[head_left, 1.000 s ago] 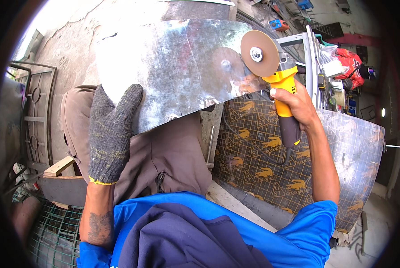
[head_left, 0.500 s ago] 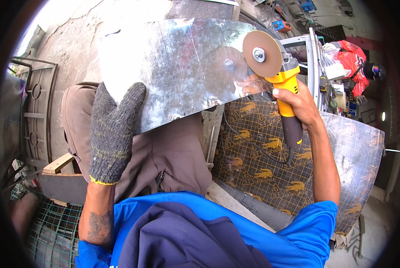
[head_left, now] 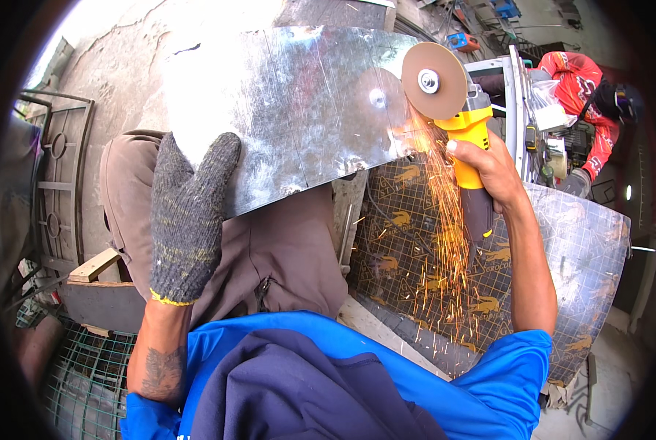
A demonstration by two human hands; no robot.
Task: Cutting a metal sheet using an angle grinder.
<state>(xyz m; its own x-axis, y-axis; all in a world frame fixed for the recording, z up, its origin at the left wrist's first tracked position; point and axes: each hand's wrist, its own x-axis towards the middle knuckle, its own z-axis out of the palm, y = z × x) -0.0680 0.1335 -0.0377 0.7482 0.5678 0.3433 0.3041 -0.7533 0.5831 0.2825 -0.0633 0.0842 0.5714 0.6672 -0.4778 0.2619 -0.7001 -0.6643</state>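
My left hand (head_left: pixel 189 213), in a dark grey knitted glove with a yellow cuff, grips the near left part of a shiny sheet of metal (head_left: pixel 299 110). Its thumb lies on top of the sheet; part of the fingers is lost in the glare. The sheet rests across my lap, slightly tilted. Bare, my right hand (head_left: pixel 493 172) is wrapped round the yellow and black body of an angle grinder (head_left: pixel 469 132). The grinder's brown disc (head_left: pixel 434 79) meets the right edge of the sheet. Orange sparks (head_left: pixel 445 227) stream from there toward me.
Beneath the sparks lies a dark board (head_left: pixel 408 271) with a yellow printed pattern. Another metal sheet (head_left: pixel 577 242) rests at the right. A person in a red top (head_left: pixel 581 84) works beyond a metal frame (head_left: pixel 515 110). A green wire grid (head_left: pixel 86 381) is at the lower left.
Sparks now fly from the sheet's right edge, where none showed before. The grinder has shifted slightly right and up. The person in red has leaned and reached nearer.
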